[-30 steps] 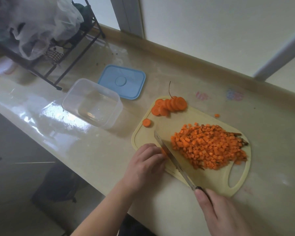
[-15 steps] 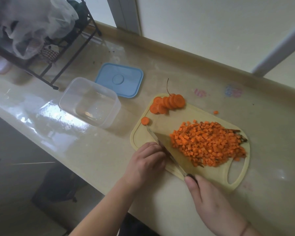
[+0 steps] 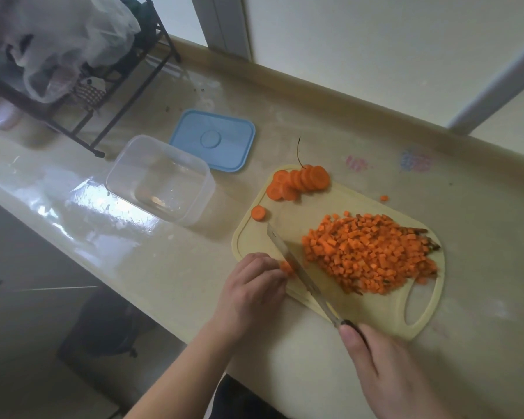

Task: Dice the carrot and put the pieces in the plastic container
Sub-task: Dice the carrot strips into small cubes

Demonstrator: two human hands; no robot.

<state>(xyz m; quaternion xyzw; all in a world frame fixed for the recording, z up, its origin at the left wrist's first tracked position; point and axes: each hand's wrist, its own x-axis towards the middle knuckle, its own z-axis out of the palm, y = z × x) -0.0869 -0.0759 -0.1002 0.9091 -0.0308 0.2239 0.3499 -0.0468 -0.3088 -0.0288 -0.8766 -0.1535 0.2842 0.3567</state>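
at the left the clear plastic container stands empty on the counter, its blue lid just behind it. on the cutting board the left hand curls its fingers round a small carrot piece against the knife, whose handle the right hand grips. dicing looks mid-way: a heap of diced carrot lies right of the blade, carrot slices wait uncut, so next comes a short downward chop, fingertips tucked back.
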